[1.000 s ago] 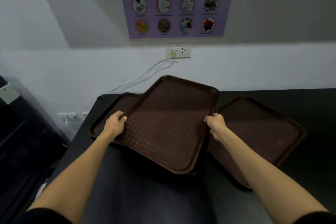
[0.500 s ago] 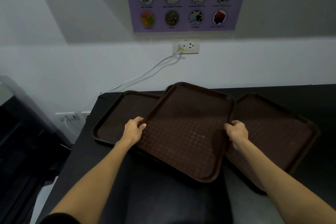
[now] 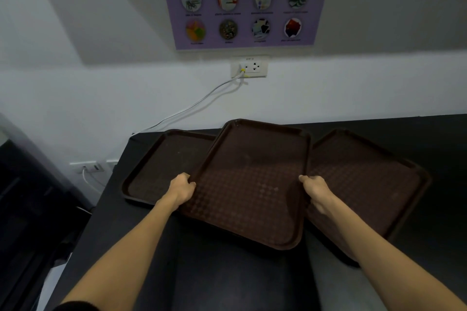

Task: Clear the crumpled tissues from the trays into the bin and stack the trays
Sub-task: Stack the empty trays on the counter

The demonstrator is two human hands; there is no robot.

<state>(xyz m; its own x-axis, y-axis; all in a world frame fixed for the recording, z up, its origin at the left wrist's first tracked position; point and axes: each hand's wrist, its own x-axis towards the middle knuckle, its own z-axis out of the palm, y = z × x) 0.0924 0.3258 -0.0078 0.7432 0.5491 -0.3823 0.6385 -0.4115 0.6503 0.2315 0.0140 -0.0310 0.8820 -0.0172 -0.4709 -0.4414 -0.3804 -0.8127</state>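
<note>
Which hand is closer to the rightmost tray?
Right. The right hand grips the right edge of the middle tray, over the rightmost tray; the left hand grips the opposite edge.

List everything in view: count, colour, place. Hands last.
left tray: one, brown, on the table's left part
middle tray: one, brown, overlapping both neighbours
right tray: one, brown, on the table's right part
table: one, black, against the wall
poster: one, purple, on the wall above the trays
wall socket: one, white, under the poster
cable: one, pale grey, from the socket down-left behind the table
low sockets: two, white, left of the table
left hand: one, grips the middle tray's left rim
right hand: one, grips its right rim
</note>
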